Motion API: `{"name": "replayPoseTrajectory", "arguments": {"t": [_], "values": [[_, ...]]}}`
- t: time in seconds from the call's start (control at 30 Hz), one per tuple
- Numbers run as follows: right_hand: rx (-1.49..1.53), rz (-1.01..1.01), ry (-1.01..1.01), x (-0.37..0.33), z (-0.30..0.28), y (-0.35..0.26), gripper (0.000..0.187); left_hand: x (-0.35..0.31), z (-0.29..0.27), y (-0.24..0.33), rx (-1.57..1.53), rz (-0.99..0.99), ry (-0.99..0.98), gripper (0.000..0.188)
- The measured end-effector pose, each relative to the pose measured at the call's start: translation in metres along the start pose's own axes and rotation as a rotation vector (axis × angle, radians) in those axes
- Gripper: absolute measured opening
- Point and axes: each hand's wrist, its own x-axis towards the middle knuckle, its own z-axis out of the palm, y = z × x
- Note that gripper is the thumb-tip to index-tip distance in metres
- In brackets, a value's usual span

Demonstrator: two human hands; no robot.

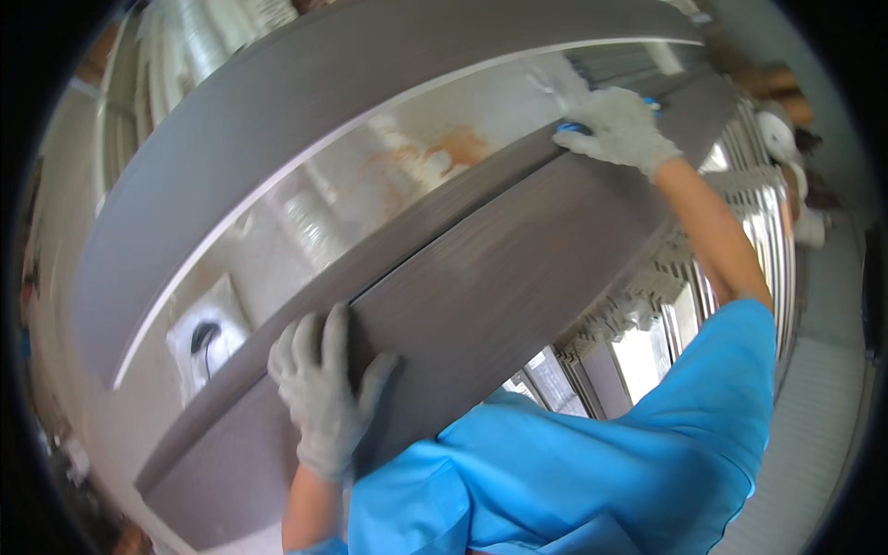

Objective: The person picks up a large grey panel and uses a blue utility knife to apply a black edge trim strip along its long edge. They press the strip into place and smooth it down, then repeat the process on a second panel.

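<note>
Right hand (618,129) mostly hides its blue object (571,127)

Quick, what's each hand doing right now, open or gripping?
Left hand: open, spread on the grey panel.
Right hand: closed on a blue object, mostly hidden.

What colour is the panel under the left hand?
The panel is brownish grey, seen in head view.

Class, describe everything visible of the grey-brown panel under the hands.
The long grey-brown panel looks flat, with faint streaks; material unclear, perhaps laminated board. A dark line, groove or gap, runs lengthwise near its far edge. It slants from lower left to upper right. The gloved left hand lies on it, fingers spread; the gloved right hand is over its upper-right part.
</note>
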Motion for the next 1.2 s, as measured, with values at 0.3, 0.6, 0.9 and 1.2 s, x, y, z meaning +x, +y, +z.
{"name": "replayPoseTrajectory", "arguments": {"t": [0.3,0.6,0.9,1.2], "values": [[0.226,-0.180,0.246,0.018,-0.037,-0.101,0.032,-0.023,-0.017,-0.030,-0.109,-0.068,-0.014,0.070],[0.600,-0.458,0.238,0.045,-0.100,-0.280,0.036,-0.177,-0.096,-0.158,0.146,-0.497,0.425,0.054],[1.238,-0.429,0.110,0.092,-0.207,-0.413,0.039,-0.314,-0.188,-0.284,-0.247,-0.756,0.878,0.052],[2.029,-0.819,0.219,0.061,-0.324,-0.619,0.052,-0.264,-0.208,-0.253,-1.285,0.007,0.029,0.075]]}}
